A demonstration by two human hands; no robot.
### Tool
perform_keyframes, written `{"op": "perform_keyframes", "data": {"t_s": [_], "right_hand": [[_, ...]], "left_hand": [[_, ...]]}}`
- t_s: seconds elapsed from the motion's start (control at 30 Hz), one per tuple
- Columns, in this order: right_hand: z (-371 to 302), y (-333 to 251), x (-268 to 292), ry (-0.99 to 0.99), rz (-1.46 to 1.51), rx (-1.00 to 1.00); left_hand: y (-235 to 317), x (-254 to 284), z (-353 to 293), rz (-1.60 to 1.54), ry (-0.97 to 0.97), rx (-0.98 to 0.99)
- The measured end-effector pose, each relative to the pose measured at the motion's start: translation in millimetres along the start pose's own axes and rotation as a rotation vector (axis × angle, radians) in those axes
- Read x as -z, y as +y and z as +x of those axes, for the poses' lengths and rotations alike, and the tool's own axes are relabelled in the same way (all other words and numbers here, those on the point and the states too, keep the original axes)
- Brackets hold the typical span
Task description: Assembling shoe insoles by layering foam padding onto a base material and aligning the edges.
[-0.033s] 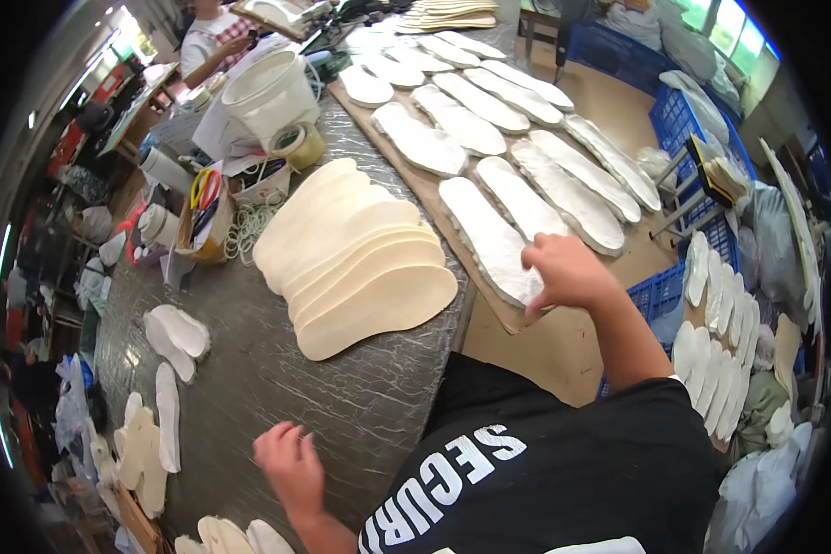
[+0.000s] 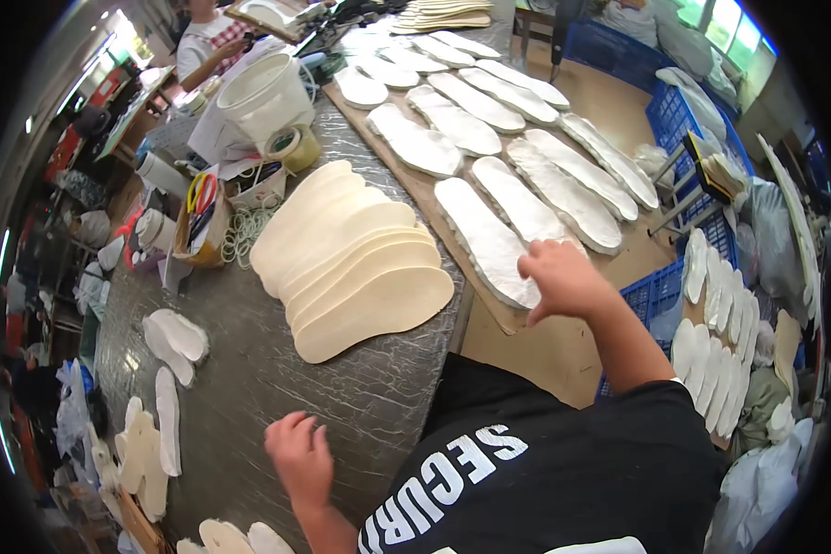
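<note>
My right hand hovers at the near end of a white fluffy insole, with thumb and fingers apart; whether it touches the insole I cannot tell. That insole lies on a brown board with several more white insoles in rows. Over the dark tabletop, my left hand is held with its fingers loosely spread and nothing in them. Ahead of it, a fanned stack of cream insole sheets lies near the table's edge.
On the table stand a white bucket, a tape roll and a box with scissors. Loose insoles lie at the left. Blue crates and another insole-laden board are at the right. A person stands far left.
My left hand has shifted slightly right and up over the table. My right hand stays by the same insole, its thumb a little farther from the insole's end.
</note>
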State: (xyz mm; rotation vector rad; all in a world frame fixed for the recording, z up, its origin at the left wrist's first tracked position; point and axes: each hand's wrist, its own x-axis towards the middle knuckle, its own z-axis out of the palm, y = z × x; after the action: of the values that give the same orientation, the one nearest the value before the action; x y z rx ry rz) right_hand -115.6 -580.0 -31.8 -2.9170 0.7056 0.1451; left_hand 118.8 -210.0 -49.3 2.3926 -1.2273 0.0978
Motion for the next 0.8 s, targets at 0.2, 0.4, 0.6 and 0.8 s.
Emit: {"op": "perform_keyframes", "data": {"t_s": [0.2, 0.4, 0.6, 0.8], "right_hand": [[-15.1, 10.5, -23.4, 0.18, -0.06, -0.078], [18.0, -38.5, 67.5, 0.59, 0.004, 0.326], [55.4, -133.8, 139.3, 0.428, 0.105, 1.017], [77.0, -225.4, 157.8, 0.193, 0.169, 1.544]], "left_hand": [[44.6, -43.1, 54.2, -0.113, -0.197, -0.299], [58.6, -55.2, 72.4, -0.432, -0.218, -0.258], [51.7, -24.2, 71.2, -0.583, 0.194, -0.067], [-5.4, 11.4, -10.0, -0.657, 0.185, 0.173]]}}
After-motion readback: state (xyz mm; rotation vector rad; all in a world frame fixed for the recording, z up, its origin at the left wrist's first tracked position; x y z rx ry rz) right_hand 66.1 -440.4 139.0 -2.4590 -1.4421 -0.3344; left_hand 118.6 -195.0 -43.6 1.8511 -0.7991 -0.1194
